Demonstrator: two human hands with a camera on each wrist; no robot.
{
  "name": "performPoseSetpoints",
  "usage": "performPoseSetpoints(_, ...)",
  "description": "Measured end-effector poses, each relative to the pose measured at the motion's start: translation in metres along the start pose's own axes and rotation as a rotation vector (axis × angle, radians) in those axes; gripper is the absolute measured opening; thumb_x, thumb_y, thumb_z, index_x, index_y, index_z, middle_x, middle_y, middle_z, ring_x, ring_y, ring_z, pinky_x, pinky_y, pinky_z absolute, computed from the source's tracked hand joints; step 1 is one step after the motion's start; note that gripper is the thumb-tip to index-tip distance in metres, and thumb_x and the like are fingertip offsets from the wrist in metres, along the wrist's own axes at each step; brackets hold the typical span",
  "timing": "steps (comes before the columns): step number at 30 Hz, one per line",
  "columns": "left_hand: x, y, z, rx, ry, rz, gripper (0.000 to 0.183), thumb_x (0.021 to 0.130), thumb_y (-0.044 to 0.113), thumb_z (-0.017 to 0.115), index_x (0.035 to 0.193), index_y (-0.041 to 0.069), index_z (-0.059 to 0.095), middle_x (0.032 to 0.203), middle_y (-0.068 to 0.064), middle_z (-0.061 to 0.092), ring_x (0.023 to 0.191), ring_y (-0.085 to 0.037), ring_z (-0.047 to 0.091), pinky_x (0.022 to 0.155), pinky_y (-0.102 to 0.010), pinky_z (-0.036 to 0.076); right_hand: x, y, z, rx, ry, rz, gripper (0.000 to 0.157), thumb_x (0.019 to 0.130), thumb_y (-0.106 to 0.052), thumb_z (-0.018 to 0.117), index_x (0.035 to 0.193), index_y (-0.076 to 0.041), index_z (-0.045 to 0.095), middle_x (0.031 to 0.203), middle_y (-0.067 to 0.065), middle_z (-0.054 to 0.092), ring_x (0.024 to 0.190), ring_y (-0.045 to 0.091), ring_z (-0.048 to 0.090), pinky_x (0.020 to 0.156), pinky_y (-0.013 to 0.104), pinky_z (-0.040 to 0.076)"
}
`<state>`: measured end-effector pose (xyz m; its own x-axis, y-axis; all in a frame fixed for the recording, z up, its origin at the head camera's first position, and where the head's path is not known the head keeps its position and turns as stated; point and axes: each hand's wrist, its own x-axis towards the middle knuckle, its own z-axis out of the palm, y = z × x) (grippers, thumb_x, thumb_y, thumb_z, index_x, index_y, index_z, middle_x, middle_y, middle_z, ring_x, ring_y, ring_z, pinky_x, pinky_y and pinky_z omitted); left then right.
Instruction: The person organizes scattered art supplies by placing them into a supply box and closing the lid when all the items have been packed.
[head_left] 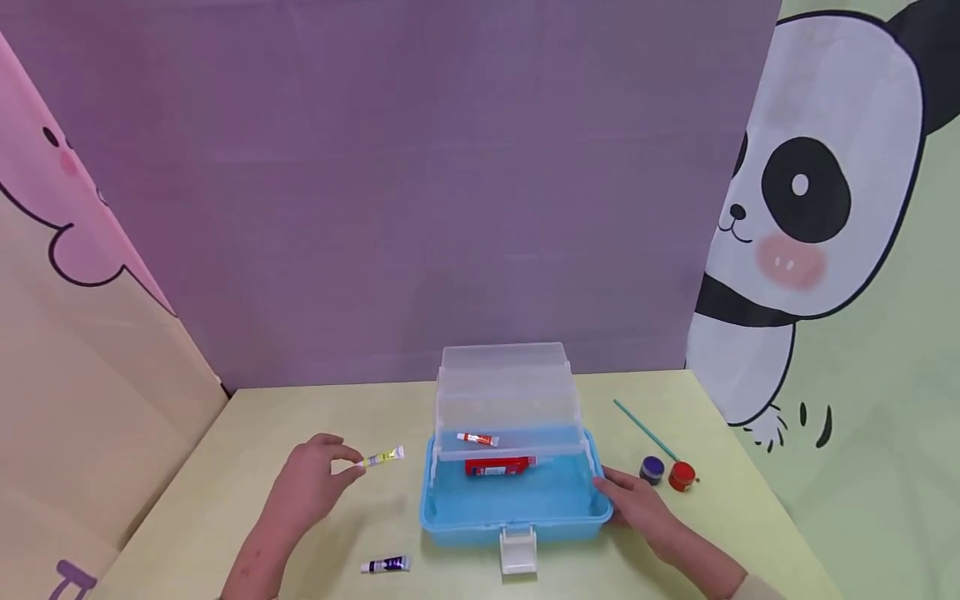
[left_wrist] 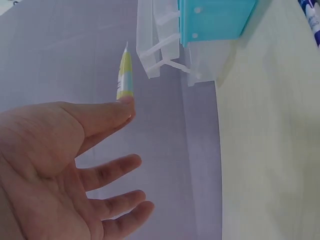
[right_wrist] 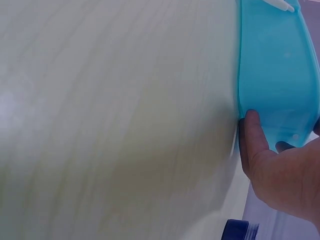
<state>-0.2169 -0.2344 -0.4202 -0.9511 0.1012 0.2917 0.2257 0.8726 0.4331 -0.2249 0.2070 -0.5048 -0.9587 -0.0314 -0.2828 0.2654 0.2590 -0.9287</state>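
My left hand (head_left: 311, 483) pinches a small yellow paint tube (head_left: 384, 457) between thumb and forefinger, in the air left of a blue plastic box (head_left: 517, 503). In the left wrist view the tube (left_wrist: 125, 75) points away from the palm, the other fingers spread loosely. My right hand (head_left: 637, 507) grips the right side of the box, thumb at the rim and fingers against the outer wall (right_wrist: 277, 65). The box stands open with its clear upper part (head_left: 510, 379) raised. A red-orange tube (head_left: 477, 439) lies on the clear tray, and a red container (head_left: 497, 467) lies inside the box.
A dark purple paint tube (head_left: 386, 565) lies near the front. Right of the box stand a purple-blue jar (head_left: 651, 471) and a red jar (head_left: 682, 476), with a thin teal brush (head_left: 643, 427) beside them. The white latch (head_left: 518, 552) hangs at the box's front.
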Motion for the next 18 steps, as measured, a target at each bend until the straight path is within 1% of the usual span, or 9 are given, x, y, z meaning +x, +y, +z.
performPoseSetpoints(5,0.010,0.005,0.001,0.002,0.017,0.031,0.011,0.074,0.021,0.071,0.084,0.019,0.070,0.110,-0.014,0.054,0.096,-0.036,0.050,0.073,-0.045,0.044,0.001,0.001,0.000,0.019,0.006,-0.002,0.066,0.081,-0.042,0.059,0.129,0.001,0.041,0.123,0.023,0.046,0.097,0.031,0.056,0.071,0.039,0.050)
performPoseSetpoints(9,0.019,0.012,0.003,-0.001,0.031,0.055,0.012,0.074,0.021,0.071,0.085,0.019,0.070,0.110,-0.012,0.054,0.097,-0.035,0.050,0.071,-0.044,0.045,0.003,0.003,-0.001,0.010,0.013,-0.005,0.068,0.081,-0.043,0.058,0.129,0.001,0.041,0.123,0.023,0.046,0.097,0.031,0.056,0.071,0.038,0.050)
performPoseSetpoints(15,0.033,0.028,0.007,-0.012,0.020,0.085,0.013,0.074,0.022,0.071,0.086,0.018,0.070,0.109,-0.010,0.054,0.100,-0.033,0.048,0.071,-0.044,0.046,0.001,0.003,-0.001,-0.018,0.019,0.010,0.070,0.081,-0.045,0.058,0.129,0.002,0.040,0.123,0.024,0.046,0.096,0.031,0.057,0.071,0.038,0.050)
performPoseSetpoints(18,0.040,0.039,0.010,-0.001,0.003,0.077,0.014,0.075,0.024,0.070,0.088,0.018,0.070,0.111,-0.009,0.054,0.103,-0.032,0.046,0.074,-0.044,0.046,0.000,0.003,0.000,-0.018,0.017,0.012,0.070,0.081,-0.045,0.058,0.129,0.003,0.040,0.123,0.025,0.046,0.095,0.030,0.057,0.071,0.038,0.050)
